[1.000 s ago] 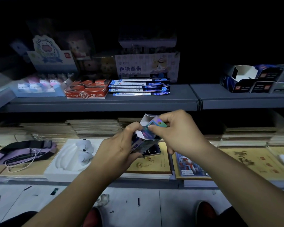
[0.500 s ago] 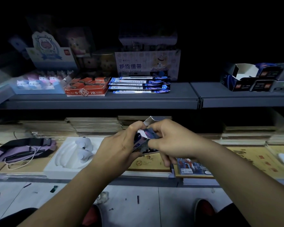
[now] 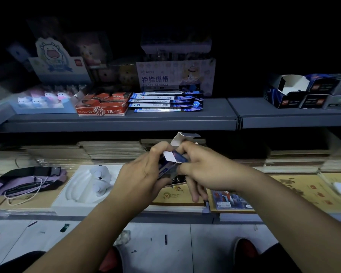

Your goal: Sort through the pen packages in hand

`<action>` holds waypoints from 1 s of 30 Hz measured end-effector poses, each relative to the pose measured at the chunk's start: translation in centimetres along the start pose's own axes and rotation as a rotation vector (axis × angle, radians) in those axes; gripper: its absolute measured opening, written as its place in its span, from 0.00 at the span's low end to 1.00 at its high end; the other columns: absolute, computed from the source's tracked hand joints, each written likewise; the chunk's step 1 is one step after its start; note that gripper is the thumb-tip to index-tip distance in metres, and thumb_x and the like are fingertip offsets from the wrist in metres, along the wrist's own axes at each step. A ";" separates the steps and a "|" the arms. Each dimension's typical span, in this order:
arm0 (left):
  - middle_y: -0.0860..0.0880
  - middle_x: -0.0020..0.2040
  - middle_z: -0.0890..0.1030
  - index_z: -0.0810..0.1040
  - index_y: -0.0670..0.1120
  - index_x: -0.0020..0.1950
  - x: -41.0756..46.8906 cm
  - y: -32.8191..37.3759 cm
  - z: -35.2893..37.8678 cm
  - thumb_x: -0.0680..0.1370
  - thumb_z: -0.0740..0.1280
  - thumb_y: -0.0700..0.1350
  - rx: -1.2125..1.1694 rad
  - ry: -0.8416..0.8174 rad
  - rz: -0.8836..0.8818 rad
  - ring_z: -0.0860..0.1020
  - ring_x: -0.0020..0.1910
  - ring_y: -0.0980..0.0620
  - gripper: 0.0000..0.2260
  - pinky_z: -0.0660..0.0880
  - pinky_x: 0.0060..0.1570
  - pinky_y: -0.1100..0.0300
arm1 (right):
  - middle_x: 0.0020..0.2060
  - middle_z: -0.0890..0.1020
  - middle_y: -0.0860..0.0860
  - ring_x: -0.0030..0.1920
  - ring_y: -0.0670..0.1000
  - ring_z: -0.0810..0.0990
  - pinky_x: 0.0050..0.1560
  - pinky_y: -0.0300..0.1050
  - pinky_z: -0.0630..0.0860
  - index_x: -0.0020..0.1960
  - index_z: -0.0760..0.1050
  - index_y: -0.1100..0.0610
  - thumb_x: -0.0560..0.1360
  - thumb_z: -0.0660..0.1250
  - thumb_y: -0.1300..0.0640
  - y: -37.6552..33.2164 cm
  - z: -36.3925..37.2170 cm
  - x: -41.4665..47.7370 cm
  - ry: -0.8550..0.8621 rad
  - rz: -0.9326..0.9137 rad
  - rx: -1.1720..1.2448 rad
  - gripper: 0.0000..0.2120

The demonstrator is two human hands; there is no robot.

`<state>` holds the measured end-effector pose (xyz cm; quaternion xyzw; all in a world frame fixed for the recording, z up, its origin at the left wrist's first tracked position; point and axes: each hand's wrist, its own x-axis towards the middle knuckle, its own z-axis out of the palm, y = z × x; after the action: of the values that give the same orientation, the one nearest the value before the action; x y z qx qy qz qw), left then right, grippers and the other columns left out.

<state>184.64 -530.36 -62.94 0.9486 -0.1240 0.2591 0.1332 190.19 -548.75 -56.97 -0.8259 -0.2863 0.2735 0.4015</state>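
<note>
Left hand (image 3: 140, 178) and right hand (image 3: 207, 170) both grip a small glossy cardboard box (image 3: 174, 157), white flaps open.

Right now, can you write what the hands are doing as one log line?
left hand: grips small box | right hand: pinches box flap | place: over lower shelf

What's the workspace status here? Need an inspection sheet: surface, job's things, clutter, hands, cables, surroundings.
Surface: lower shelf carries flat brown booklets in stacks.
Job's things: small carton, white end flap open, held above the booklets.
Clutter: white moulded tray; purple pouch.
Hands: left hand grips the carton body; right hand pinches its flap end.
Cables: white cord at the pouch.
Surroundings: upper shelf with red 2B box and finger bandage box; dim light.
</note>
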 end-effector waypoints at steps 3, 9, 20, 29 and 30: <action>0.57 0.45 0.80 0.60 0.53 0.69 -0.2 -0.3 0.2 0.67 0.81 0.48 0.031 -0.013 0.008 0.81 0.41 0.51 0.39 0.64 0.32 0.63 | 0.26 0.82 0.51 0.22 0.54 0.80 0.22 0.43 0.74 0.61 0.76 0.56 0.82 0.62 0.64 0.0 -0.4 -0.4 0.124 -0.062 -0.069 0.10; 0.59 0.44 0.73 0.58 0.54 0.69 -0.3 -0.1 -0.2 0.67 0.81 0.48 -0.052 0.023 -0.054 0.81 0.39 0.50 0.40 0.66 0.30 0.63 | 0.52 0.84 0.48 0.25 0.58 0.82 0.23 0.44 0.75 0.61 0.80 0.57 0.79 0.71 0.62 0.0 -1.1 -0.7 0.283 -0.123 0.061 0.11; 0.61 0.44 0.72 0.59 0.53 0.68 -0.2 0.5 -0.4 0.66 0.82 0.51 -0.026 -0.011 -0.022 0.81 0.39 0.50 0.40 0.58 0.32 0.74 | 0.34 0.85 0.52 0.22 0.52 0.82 0.23 0.41 0.77 0.46 0.83 0.55 0.80 0.70 0.60 0.5 -1.5 -0.6 0.477 -0.152 -0.132 0.06; 0.56 0.42 0.80 0.64 0.51 0.68 -0.3 0.9 -0.9 0.64 0.83 0.53 0.051 -0.027 0.038 0.81 0.37 0.52 0.40 0.52 0.31 0.77 | 0.31 0.85 0.60 0.25 0.52 0.84 0.26 0.42 0.79 0.48 0.85 0.57 0.81 0.69 0.58 0.5 -1.2 -0.3 0.328 -0.077 -0.137 0.07; 0.56 0.43 0.81 0.65 0.51 0.67 -0.3 0.9 -0.9 0.64 0.83 0.52 0.057 -0.025 0.049 0.81 0.37 0.52 0.39 0.52 0.32 0.77 | 0.31 0.84 0.60 0.25 0.53 0.84 0.26 0.42 0.80 0.49 0.85 0.58 0.81 0.69 0.58 0.5 -1.3 -0.3 0.321 -0.072 -0.131 0.07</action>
<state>183.72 -530.90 -62.19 0.9518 -0.1413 0.2538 0.0982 190.97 -549.89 -56.68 -0.8724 -0.2652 0.1045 0.3970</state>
